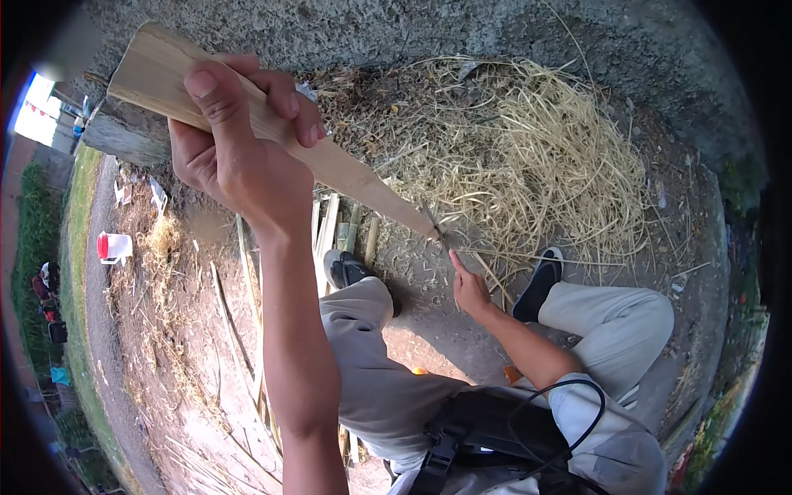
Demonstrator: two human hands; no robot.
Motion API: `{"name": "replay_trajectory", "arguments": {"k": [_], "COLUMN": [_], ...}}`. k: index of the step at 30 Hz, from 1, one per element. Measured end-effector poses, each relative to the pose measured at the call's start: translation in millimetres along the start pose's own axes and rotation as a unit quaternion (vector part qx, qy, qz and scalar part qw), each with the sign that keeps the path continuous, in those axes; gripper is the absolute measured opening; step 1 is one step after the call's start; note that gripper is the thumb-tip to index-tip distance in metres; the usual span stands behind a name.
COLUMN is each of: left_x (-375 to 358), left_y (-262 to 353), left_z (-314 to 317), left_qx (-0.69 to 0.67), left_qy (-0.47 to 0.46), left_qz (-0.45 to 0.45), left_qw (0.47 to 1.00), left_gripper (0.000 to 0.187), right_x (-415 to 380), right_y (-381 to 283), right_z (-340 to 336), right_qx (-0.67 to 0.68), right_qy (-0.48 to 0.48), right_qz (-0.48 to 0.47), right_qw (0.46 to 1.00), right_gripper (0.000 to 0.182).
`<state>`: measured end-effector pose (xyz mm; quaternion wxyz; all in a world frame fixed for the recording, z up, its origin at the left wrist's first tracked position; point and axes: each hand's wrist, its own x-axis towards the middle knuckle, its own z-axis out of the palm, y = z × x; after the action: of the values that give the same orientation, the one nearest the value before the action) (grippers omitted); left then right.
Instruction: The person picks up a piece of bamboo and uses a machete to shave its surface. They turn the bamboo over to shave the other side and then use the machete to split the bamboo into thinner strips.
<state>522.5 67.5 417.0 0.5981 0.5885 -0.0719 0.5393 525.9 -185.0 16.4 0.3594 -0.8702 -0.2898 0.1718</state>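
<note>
My left hand [243, 136] is raised close to the camera, closed around the wide upper end of a long flat bamboo strip [355, 177]. The strip slants down to the right and looks narrower toward its far end. There a thin dark knife blade [437, 225] touches it. My right hand [470, 289] is closed around the knife, whose handle is mostly hidden in the fingers. Just beyond the blade lies a large heap of pale shavings [561, 165].
A rough concrete wall [371, 33] runs along the top. Several bamboo pieces [351, 227] lie beside my shoe [351, 268], and long strips [235, 322] lie on the left. A white container with a red lid [114, 246] stands farther left. A black cable [598, 404] loops near my right arm.
</note>
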Motion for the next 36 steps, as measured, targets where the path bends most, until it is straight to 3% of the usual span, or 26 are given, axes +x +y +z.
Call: {"name": "replay_trajectory", "arguments": {"k": [3,8,11,12,15,16,19,20,24,27,30,36], "left_x": [-2,-2,-1,-4,-8,-7,-3,-4,-1,2,0,0], "left_y": [1,-4,-4,-3,-4,-2,-4,-5,-6,-6,-5,-6], "left_z": [8,11,13,16,18,17,15,14,19,14,7,1], "left_qx": [0.013,-0.007,-0.013,-0.014,-0.007,-0.001,0.007,0.001,0.013,0.029,0.0,0.001], "left_qy": [-0.025,0.019,-0.003,-0.012,-0.013,-0.012,-0.011,-0.013,-0.021,0.002,-0.002,-0.001], "left_qz": [0.022,0.009,0.022,0.026,-0.002,-0.009,-0.008,-0.007,0.013,0.002,-0.007,0.0], "left_qw": [0.999,1.0,1.0,0.999,1.0,1.0,1.0,1.0,1.0,1.0,1.0,1.0], "left_gripper": [0.036,0.038,0.039,0.039,0.039,0.039,0.041,0.04,0.04,0.04,0.039,0.035], "right_x": [17,9,-11,-7,5,3,-9,-15,-4,-19,-32,-28], "right_y": [6,-23,21,23,4,-3,5,9,30,30,39,41], "right_z": [-14,-8,5,-4,-23,-21,4,1,-7,-3,8,-14], "right_qx": [-0.035,0.072,-0.023,-0.057,-0.018,0.015,0.051,-0.007,-0.05,0.006,-0.054,-0.053], "right_qy": [-0.086,0.138,-0.021,-0.058,-0.037,0.018,0.096,-0.018,-0.109,-0.007,-0.071,-0.041], "right_qz": [0.058,-0.119,0.078,0.097,0.053,-0.024,-0.083,0.051,0.13,0.017,0.114,0.063], "right_qw": [0.994,0.981,0.996,0.992,0.998,0.999,0.991,0.999,0.984,1.0,0.989,0.996], "right_gripper": [0.064,0.065,0.064,0.062,0.061,0.059,0.059,0.06,0.065,0.067,0.067,0.058]}}
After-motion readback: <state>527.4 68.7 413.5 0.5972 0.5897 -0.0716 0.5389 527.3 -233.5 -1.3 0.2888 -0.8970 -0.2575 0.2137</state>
